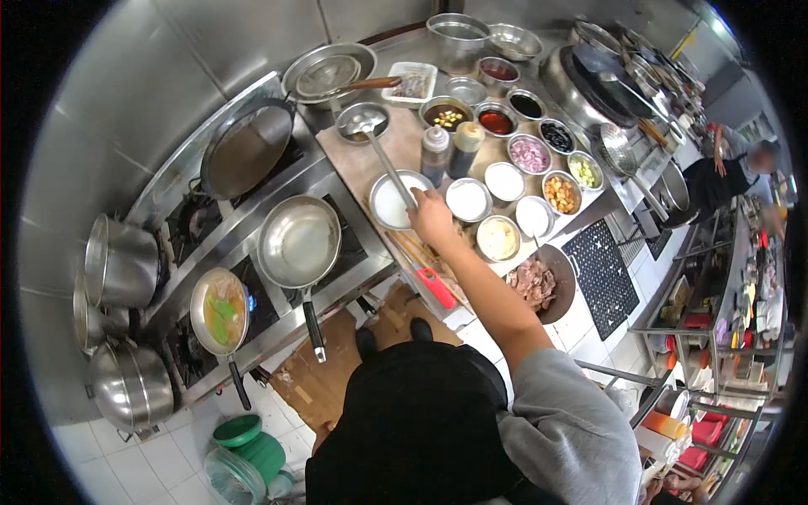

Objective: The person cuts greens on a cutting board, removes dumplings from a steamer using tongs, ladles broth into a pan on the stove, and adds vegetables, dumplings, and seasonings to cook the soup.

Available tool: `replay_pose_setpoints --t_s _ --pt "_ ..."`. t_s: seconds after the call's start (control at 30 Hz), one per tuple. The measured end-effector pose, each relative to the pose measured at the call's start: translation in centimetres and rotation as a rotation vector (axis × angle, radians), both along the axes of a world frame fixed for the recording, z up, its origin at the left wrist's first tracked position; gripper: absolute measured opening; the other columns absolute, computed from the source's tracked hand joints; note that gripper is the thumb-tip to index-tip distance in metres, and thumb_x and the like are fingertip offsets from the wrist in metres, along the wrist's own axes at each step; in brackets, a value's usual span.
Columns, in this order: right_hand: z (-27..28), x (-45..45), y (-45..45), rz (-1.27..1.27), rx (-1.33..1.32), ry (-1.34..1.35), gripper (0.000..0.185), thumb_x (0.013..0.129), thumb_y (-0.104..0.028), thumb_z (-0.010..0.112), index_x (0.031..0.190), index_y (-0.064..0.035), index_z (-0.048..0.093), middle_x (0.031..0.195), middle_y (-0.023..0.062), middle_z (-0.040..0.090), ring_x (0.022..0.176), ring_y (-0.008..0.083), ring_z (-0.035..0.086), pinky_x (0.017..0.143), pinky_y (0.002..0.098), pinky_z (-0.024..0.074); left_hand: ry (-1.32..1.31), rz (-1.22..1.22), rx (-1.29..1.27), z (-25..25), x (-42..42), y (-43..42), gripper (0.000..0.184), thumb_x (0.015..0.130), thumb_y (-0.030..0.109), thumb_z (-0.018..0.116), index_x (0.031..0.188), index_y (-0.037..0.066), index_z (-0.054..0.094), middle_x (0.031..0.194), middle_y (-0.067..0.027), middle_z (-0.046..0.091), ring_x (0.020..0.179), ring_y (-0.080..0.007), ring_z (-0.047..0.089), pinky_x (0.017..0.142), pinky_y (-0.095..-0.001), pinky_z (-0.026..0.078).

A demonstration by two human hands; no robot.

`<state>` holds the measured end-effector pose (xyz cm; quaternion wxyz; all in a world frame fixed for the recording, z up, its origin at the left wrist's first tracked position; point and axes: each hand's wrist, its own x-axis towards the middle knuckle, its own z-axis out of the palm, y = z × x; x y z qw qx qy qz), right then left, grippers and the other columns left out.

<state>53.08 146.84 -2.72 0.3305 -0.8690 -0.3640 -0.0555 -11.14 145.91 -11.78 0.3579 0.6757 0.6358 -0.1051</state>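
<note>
My right hand [431, 219] is closed around the long handle of a steel ladle [389, 168]. The ladle's head rests in a small metal bowl [377, 116] at the back of the counter. Below my right hand is a bowl of white powder or granules [389, 204], with two squeeze bottles [449, 153] close by. Only a sliver of my left hand [321, 434] shows beside the black apron; its fingers are hidden. On the stove, a frying pan [217, 324] holds yellowish liquid and green leaves, with blue flame beside it. A second steel pan [300, 240] sits to its right.
A dark wok [249, 151] and large pots [122, 263] line the stove's left side. Bowls of chopped onion [528, 155], sauces and seasonings cover the counter. A pot of meat [534, 284] stands at its right edge. Green bins [257, 456] stand on the floor. A person [722, 181] stands far right.
</note>
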Motion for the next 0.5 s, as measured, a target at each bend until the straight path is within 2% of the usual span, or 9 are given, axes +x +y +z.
replay_pose_setpoints --t_s 0.03,0.13,0.2,0.27,0.33,0.4,0.43,0.47,0.5 --pt "0.5 0.0 -1.0 -0.011 0.117 -0.032 0.036 0.086 -0.018 0.071 0.12 -0.0052 0.065 0.108 0.0209 0.065 0.096 0.0359 0.068 0.075 0.0494 0.0557 -0.007 -0.028 0.015 0.1 0.9 0.6 0.026 0.087 0.011 0.069 0.108 -0.005 0.067 0.079 -0.0141 0.068 0.071 -0.0256 0.067 0.066 -0.0378 0.053" --pt "3.2 1.0 -7.1 -0.052 0.214 0.127 0.02 0.087 -0.014 0.069 0.102 -0.0016 0.067 0.093 0.0198 0.068 0.084 0.033 0.068 0.069 0.0456 0.054 -0.02 -0.135 0.103 1.4 3.6 3.3 0.03 0.085 0.009 0.072 0.111 -0.005 0.068 0.081 -0.0155 0.07 0.073 -0.0273 0.069 0.068 -0.039 0.055" --pt "5.8 -0.2 -12.5 -0.093 0.263 0.316 0.015 0.089 -0.014 0.068 0.091 0.0005 0.065 0.075 0.015 0.066 0.069 0.0258 0.066 0.062 0.04 0.0512 -0.047 -0.202 0.164 3.4 6.3 5.3 0.033 0.083 0.008 0.074 0.113 -0.006 0.068 0.083 -0.0165 0.071 0.075 -0.0285 0.07 0.07 -0.0399 0.055" --pt "2.7 -1.6 -17.9 0.01 0.247 0.543 0.018 0.091 -0.015 0.069 0.089 0.0016 0.063 0.066 0.0098 0.062 0.059 0.019 0.061 0.058 0.0344 0.0491 -0.171 -0.203 0.082 6.3 9.7 6.6 0.036 0.083 0.008 0.074 0.115 -0.006 0.066 0.084 -0.0167 0.072 0.075 -0.0278 0.071 0.07 -0.0393 0.056" --pt "2.3 -4.3 -22.6 0.035 0.094 0.767 0.019 0.092 -0.016 0.07 0.088 0.0022 0.063 0.069 0.007 0.063 0.063 0.0125 0.06 0.058 0.031 0.0493 -0.354 -0.174 -0.091 9.1 13.4 7.6 0.037 0.086 0.008 0.072 0.119 -0.006 0.064 0.084 -0.0162 0.072 0.075 -0.0252 0.07 0.069 -0.0372 0.056" --pt "2.0 -5.7 -25.8 -0.094 0.087 0.837 0.017 0.092 -0.014 0.07 0.088 0.0015 0.065 0.072 0.0044 0.064 0.064 0.0104 0.06 0.06 0.0281 0.0491 -0.553 -0.284 -0.091 3.6 13.4 9.5 0.039 0.089 0.013 0.072 0.121 -0.006 0.062 0.085 -0.0152 0.072 0.074 -0.0234 0.069 0.069 -0.0356 0.056" --pt "1.3 -5.4 -26.8 -0.089 0.174 0.84 0.015 0.092 -0.013 0.07 0.089 0.0013 0.066 0.074 0.0032 0.065 0.065 0.0094 0.059 0.06 0.0275 0.0489 -0.65 -0.329 -0.08 3.6 14.4 9.9 0.04 0.09 0.016 0.071 0.122 -0.006 0.061 0.085 -0.0147 0.072 0.074 -0.0226 0.069 0.069 -0.0347 0.056" --pt "0.2 -5.2 -27.3 -0.084 0.259 0.848 0.014 0.092 -0.013 0.07 0.091 0.0011 0.068 0.075 0.002 0.066 0.065 0.0084 0.059 0.06 0.0269 0.0487 -0.558 -0.382 -0.097 3.9 14.8 10.4 0.039 0.092 0.017 0.07 0.122 -0.006 0.061 0.085 -0.0139 0.072 0.075 -0.0218 0.069 0.069 -0.0339 0.055" --pt "2.6 -5.0 -26.8 -0.117 0.313 0.807 0.013 0.092 -0.012 0.07 0.091 0.0004 0.068 0.075 0.0012 0.066 0.064 0.0084 0.058 0.059 0.0267 0.0475 -0.454 -0.44 -0.124 8.7 18.4 9.9 0.039 0.093 0.018 0.069 0.122 -0.006 0.061 0.085 -0.013 0.072 0.075 -0.0211 0.069 0.069 -0.0331 0.055"
